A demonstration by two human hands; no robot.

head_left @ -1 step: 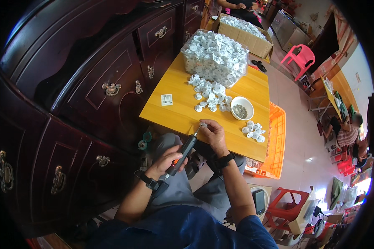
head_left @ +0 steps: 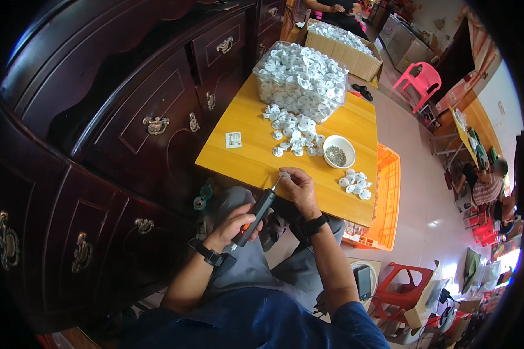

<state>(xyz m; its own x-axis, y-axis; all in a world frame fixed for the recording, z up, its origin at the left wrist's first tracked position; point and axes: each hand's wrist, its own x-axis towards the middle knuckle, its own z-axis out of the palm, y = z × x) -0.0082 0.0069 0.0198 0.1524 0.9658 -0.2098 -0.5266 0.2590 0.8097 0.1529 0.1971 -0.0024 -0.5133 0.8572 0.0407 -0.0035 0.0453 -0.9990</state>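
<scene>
My left hand [head_left: 232, 225] grips a black electric screwdriver [head_left: 256, 218] with an orange button, its tip pointing up to the near edge of the yellow wooden table [head_left: 241, 160]. My right hand [head_left: 297, 187] pinches a small white plastic part [head_left: 284, 174] right at the driver's tip. Beyond it stands a white bowl [head_left: 338, 153] holding small dark screws. A loose pile of white parts [head_left: 294, 135] lies left of the bowl, and a smaller group of white parts [head_left: 355, 182] sits to its right. Both wrists wear dark watches.
A clear bin [head_left: 300, 78] heaped with white parts stands at the table's far end, a cardboard box [head_left: 343, 45] behind it. A dark wooden cabinet [head_left: 128, 134] lines the left. An orange crate [head_left: 388, 198], a red stool [head_left: 399, 286], a pink chair [head_left: 422, 78] and a seated person [head_left: 484, 181] are to the right.
</scene>
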